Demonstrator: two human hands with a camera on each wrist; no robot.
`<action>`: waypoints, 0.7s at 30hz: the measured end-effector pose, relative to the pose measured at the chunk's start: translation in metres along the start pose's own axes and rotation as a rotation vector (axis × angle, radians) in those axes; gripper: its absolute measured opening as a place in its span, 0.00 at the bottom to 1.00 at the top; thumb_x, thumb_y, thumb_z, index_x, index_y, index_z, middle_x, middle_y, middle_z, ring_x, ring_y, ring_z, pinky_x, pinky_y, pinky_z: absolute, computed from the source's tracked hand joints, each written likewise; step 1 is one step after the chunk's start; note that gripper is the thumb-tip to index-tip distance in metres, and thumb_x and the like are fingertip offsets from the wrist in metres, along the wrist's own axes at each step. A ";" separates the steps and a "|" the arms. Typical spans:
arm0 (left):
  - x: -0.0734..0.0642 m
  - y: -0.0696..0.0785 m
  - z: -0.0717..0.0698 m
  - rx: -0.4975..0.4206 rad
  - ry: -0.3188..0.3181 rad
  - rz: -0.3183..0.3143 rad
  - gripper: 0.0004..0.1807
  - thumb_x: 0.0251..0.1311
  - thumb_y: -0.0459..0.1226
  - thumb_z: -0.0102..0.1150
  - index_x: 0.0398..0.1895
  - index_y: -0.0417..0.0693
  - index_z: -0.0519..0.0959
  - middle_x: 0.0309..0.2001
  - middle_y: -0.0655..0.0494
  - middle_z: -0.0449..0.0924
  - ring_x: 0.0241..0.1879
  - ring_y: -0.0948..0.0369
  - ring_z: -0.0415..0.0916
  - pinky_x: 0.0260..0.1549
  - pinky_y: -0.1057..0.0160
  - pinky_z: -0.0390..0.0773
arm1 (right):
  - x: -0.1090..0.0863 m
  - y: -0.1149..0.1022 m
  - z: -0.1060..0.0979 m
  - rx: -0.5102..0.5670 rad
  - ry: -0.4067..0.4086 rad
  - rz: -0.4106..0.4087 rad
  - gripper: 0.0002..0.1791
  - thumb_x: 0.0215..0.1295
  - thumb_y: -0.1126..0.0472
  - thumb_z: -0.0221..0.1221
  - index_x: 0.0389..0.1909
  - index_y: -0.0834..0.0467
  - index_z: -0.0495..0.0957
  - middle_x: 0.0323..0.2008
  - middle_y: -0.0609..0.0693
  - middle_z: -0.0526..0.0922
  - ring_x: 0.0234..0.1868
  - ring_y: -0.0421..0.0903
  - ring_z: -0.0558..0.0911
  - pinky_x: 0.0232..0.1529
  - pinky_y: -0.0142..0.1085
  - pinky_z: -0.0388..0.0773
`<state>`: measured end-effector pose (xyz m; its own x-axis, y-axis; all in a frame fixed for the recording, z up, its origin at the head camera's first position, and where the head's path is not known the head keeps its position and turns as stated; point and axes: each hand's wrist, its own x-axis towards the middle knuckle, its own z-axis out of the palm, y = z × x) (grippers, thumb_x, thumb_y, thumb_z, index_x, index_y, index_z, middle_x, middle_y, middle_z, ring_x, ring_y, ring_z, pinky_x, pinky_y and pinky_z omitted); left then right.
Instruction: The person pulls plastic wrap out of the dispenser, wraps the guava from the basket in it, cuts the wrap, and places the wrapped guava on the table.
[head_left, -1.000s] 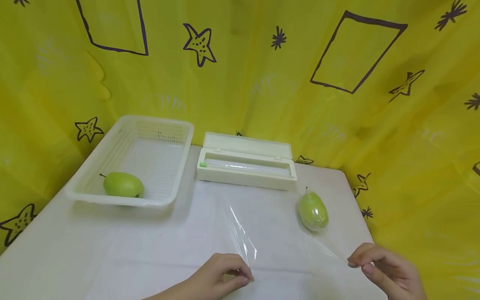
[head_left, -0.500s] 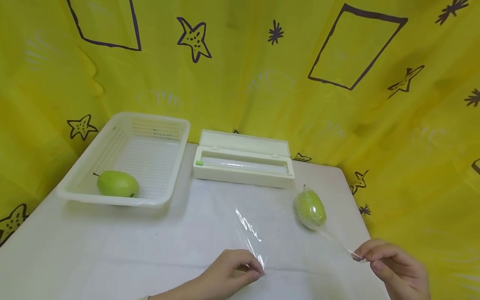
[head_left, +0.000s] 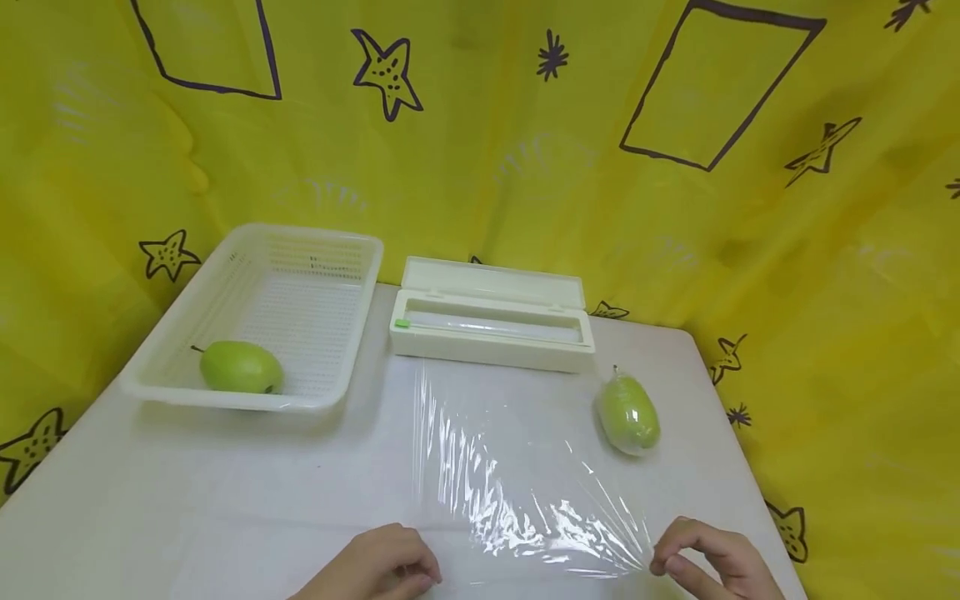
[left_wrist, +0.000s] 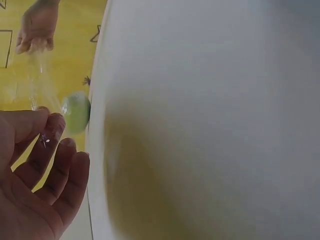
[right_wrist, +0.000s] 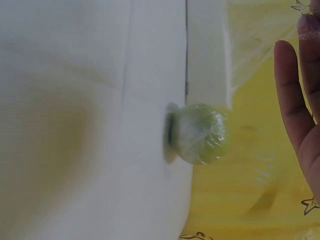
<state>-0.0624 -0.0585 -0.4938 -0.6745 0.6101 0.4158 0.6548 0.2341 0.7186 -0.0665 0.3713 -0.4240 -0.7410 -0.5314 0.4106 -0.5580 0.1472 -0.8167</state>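
Observation:
In the head view a clear sheet of cling film (head_left: 487, 500) spreads between my two hands, its creases shining. The fingertips of my left hand (head_left: 375, 562) pinch its near left side; the left wrist view shows film between thumb and fingers. My right hand (head_left: 712, 562) pinches the near right corner, where the folds gather. The film's far end runs up toward the front of an open cling film box (head_left: 491, 346), with a roll inside and a green slider at its left end. Beyond my right hand lies a wrapped green pear (head_left: 628, 415), glossy under its film.
A white plastic basket (head_left: 356, 333) stands at the back left, holding an unwrapped green pear (head_left: 242, 367) with a dark stem. The white-covered table (head_left: 247, 475) ends at a yellow curtain (head_left: 465, 167) printed with stars.
My hands have moved apart, the left going left and the right shifting left and lower. The film has widened from a narrow bunch into a broad sheet. Wrapped pear and box stay put.

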 end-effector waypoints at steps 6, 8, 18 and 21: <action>-0.015 -0.004 -0.010 0.108 0.033 0.026 0.12 0.58 0.32 0.67 0.39 0.62 0.80 0.34 0.73 0.80 0.35 0.77 0.71 0.35 0.82 0.69 | -0.001 0.007 0.019 -0.125 -0.080 0.188 0.20 0.64 0.81 0.54 0.38 0.51 0.78 0.31 0.44 0.84 0.32 0.38 0.80 0.34 0.32 0.78; -0.018 -0.005 -0.012 0.137 0.031 0.035 0.12 0.57 0.32 0.67 0.38 0.62 0.80 0.34 0.73 0.80 0.35 0.76 0.71 0.36 0.82 0.68 | -0.001 0.011 0.023 -0.104 -0.116 0.194 0.18 0.65 0.79 0.53 0.39 0.52 0.78 0.31 0.44 0.84 0.33 0.38 0.80 0.35 0.32 0.78; -0.026 -0.010 -0.012 0.295 0.050 0.110 0.10 0.54 0.37 0.70 0.33 0.65 0.82 0.32 0.76 0.74 0.35 0.76 0.69 0.36 0.84 0.65 | 0.002 0.028 0.029 -0.045 -0.267 0.350 0.11 0.74 0.70 0.52 0.40 0.52 0.79 0.33 0.46 0.85 0.35 0.37 0.81 0.39 0.32 0.79; -0.028 -0.009 -0.012 0.331 0.042 0.056 0.12 0.50 0.36 0.72 0.31 0.67 0.81 0.32 0.78 0.72 0.35 0.77 0.68 0.34 0.84 0.65 | 0.003 0.031 0.030 -0.031 -0.306 0.389 0.10 0.75 0.67 0.52 0.41 0.51 0.80 0.35 0.46 0.86 0.37 0.36 0.81 0.41 0.31 0.79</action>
<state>-0.0531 -0.0870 -0.5051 -0.6431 0.5988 0.4774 0.7620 0.4384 0.4765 -0.0754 0.3490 -0.4605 -0.7555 -0.6520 -0.0642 -0.2759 0.4056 -0.8715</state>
